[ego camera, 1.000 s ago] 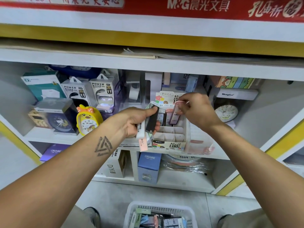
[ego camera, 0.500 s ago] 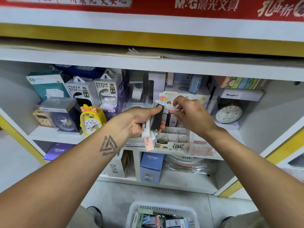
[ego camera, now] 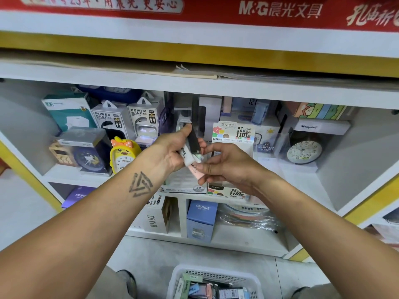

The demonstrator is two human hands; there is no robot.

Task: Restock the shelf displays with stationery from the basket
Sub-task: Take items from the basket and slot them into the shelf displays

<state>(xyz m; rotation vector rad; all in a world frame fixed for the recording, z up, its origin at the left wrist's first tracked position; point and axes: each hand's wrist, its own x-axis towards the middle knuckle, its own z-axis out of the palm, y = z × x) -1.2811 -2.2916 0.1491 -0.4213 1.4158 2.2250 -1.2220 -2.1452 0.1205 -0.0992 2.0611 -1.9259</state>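
Gripped in our left hand [ego camera: 172,153] is a small fan of slim stationery packs [ego camera: 191,151], one black, one white, one pale green, with the thumb pressed along the black one. Our right hand [ego camera: 226,167] pinches the lower end of a pink pack [ego camera: 195,170] that sticks out of the same bunch, fingertips curled round it.

How many packs the left hand holds we cannot tell, since the palm covers their lower halves. The print on them is too small to read. Behind our hands stands the display box [ego camera: 233,134] with its header card marked 0.7 HB and 100; our right wrist hides most of its compartments. A second tray [ego camera: 183,186] labelled 2B lies just beside it, half covered by the left wrist.

On the white shelf [ego camera: 71,175] to the left sit a yellow duck clock [ego camera: 123,154], two power bank boxes [ego camera: 112,119] and a teal box [ego camera: 69,111]. To the right, well apart, a round clock [ego camera: 304,151] stands behind clear plastic. Below are a blue CRUHRE box [ego camera: 201,221] and something wrapped in film that we cannot make out.

At our feet the white basket [ego camera: 216,275] rests on the grey floor, cut off by the frame edge, with more packs inside. A red banner [ego camera: 280,9] runs across the top.
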